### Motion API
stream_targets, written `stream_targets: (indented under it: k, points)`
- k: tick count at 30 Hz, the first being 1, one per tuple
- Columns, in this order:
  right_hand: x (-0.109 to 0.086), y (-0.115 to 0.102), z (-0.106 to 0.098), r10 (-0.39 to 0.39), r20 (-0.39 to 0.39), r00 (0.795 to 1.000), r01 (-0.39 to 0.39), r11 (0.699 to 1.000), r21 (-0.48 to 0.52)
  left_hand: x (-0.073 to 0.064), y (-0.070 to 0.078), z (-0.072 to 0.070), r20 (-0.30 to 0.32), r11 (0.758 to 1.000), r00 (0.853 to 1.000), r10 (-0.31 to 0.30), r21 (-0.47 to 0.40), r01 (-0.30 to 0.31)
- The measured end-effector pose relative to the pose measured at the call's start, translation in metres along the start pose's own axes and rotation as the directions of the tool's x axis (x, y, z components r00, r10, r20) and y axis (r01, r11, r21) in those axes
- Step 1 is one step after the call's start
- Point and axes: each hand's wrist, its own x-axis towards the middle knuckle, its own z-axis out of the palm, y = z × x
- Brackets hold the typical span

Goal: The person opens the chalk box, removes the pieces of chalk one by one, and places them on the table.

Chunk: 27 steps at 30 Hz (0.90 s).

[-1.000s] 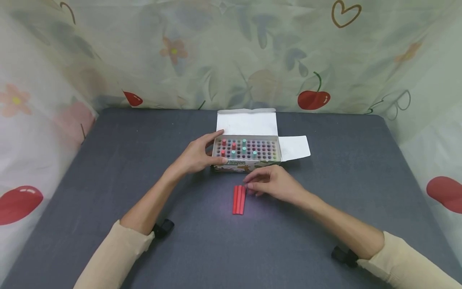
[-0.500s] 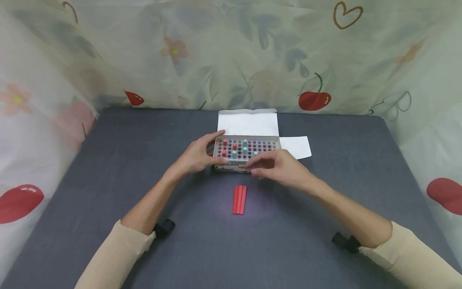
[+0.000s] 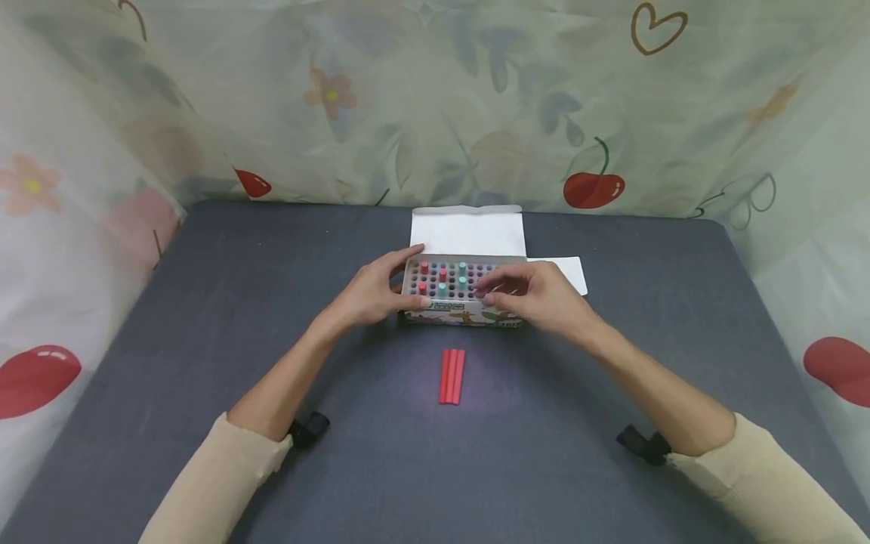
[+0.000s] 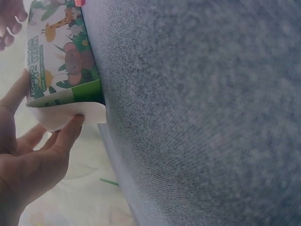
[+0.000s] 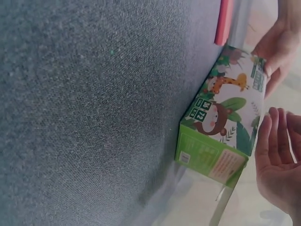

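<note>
In the head view an animal-print box [image 3: 462,316] stands on the table with its lid raised. A few red and teal chalk-like sticks [image 3: 442,275] poke up from its grid of holes. My left hand [image 3: 370,291] grips the box's left end, thumb at the front and fingers behind. Over the right half of the grid is my right hand [image 3: 537,296], its fingertips close together and low at the holes; they cover a teal stick there. Three red sticks [image 3: 451,376] lie side by side before the box. In the right wrist view the right fingers [image 5: 272,136] reach over the box's top edge.
The white lid [image 3: 467,230] stands up behind the box and a white side flap [image 3: 571,273] sticks out at its right, partly behind the right hand. A dark grey cloth covers the table [image 3: 272,242]. A patterned curtain [image 3: 435,98] hangs behind and at the sides.
My right hand has moved from beside the red sticks, up past the box's front to over its right half. The left hand and the three red sticks have stayed put.
</note>
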Motion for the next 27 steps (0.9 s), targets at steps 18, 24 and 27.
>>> stream_targets:
  k: [18, 24, 27]
  points:
    - [0.015, 0.008, 0.003, 0.017, -0.088, 0.996, -0.027, 0.994, -0.109, -0.002, 0.001, 0.000, -0.002, 0.999, 1.000, 0.016, 0.030, -0.016]
    - [0.017, 0.013, 0.004, 0.033, -0.062, 0.998, -0.041, 0.990, -0.136, -0.002, 0.002, 0.000, -0.006, 0.999, 1.000, 0.011, 0.049, -0.010]
    - [0.018, 0.015, 0.003, 0.034, -0.045, 0.998, -0.040, 0.987, -0.156, -0.001, 0.002, 0.000, -0.005, 0.999, 1.000, 0.011, 0.046, -0.011]
